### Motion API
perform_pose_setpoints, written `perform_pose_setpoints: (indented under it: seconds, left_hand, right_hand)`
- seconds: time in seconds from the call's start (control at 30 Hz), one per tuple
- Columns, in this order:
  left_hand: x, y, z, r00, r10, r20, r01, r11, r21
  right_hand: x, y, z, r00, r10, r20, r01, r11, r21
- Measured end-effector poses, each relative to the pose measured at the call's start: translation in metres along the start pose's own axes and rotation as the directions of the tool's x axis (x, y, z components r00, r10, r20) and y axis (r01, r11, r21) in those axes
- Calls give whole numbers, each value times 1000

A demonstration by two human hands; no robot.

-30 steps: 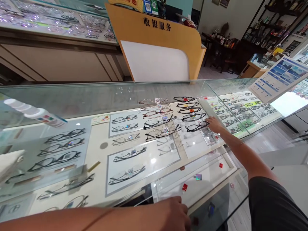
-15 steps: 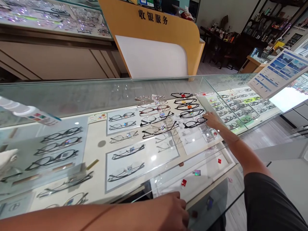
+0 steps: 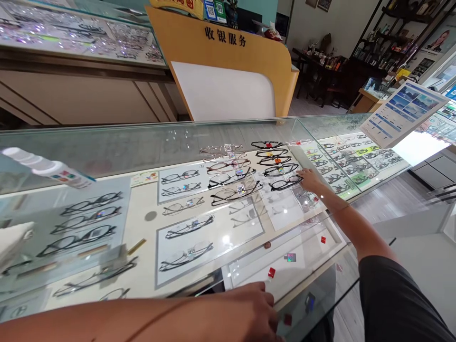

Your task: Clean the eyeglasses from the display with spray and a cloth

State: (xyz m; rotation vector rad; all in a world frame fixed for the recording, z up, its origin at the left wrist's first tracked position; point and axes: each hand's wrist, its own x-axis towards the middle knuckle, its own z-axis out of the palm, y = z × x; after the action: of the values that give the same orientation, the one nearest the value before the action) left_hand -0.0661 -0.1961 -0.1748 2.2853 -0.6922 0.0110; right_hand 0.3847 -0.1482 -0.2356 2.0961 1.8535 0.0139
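My right hand (image 3: 309, 181) reaches over the glass showcase. Its fingers are closed at the right end of a pair of black-framed eyeglasses (image 3: 285, 183), the nearest in a column of dark frames on the glass. To their left lie a black-and-clear pair of eyeglasses (image 3: 235, 192) and a brown-rimmed pair (image 3: 228, 165). At the near edge of the counter, my left hand (image 3: 251, 308) rests with its fingers curled downward; anything inside them is hidden. Close to it are a red tag (image 3: 271, 272) and a shiny square sticker (image 3: 291, 257).
A white spray bottle (image 3: 53, 171) and a white cloth (image 3: 14, 242) are on the left of the glass. More eyeglasses (image 3: 187, 228) lie in the showcase (image 3: 142, 247). A printed sign (image 3: 402, 114) stands at the right. Behind is a yellow cashier desk (image 3: 228, 52).
The view has tilted and shifted slightly, so the scene sits a little lower and further left at the back. Both hands keep nearly the same places on the counter.
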Motion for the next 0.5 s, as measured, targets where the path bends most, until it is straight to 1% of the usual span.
perform_pose_setpoints:
  seconds: [0.17, 0.33, 0.5]
  left_hand:
    - [1, -2, 1, 1000, 14, 19, -14, 1000, -3]
    - [3, -3, 0, 1000, 30, 8, -30, 999, 26]
    - [4, -5, 1, 998, 59, -2, -59, 995, 77]
  right_hand:
    - [1, -3, -1, 1000, 24, -14, -24, 1000, 9]
    - [2, -5, -4, 999, 36, -21, -35, 999, 11]
    - [-6, -10, -10, 998, 6, -59, -6, 1000, 11]
